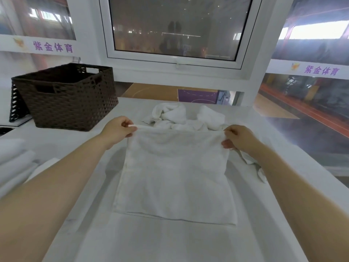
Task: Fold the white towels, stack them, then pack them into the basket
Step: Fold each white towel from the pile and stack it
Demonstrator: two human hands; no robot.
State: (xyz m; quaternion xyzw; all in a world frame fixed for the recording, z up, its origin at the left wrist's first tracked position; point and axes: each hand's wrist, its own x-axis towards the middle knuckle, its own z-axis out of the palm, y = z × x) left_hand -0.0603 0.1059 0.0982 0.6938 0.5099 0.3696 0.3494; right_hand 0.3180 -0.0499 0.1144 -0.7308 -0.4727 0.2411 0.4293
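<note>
While your left hand and right hand pinch the towel corners, keep its far edge taut for a square fold.

Purple Chinese lettering on two white wall bands

At the upper left of the frame, a white band under a wall picture carried four purple characters, 紫金体育, with a small orange-yellow emblem just to their left, too blurred to make out. At the right edge, a matching white band showed the same four purple characters, 紫金体育, again beside a small orange emblem. No other writing, number or brand could be read anywhere else in view.
</note>
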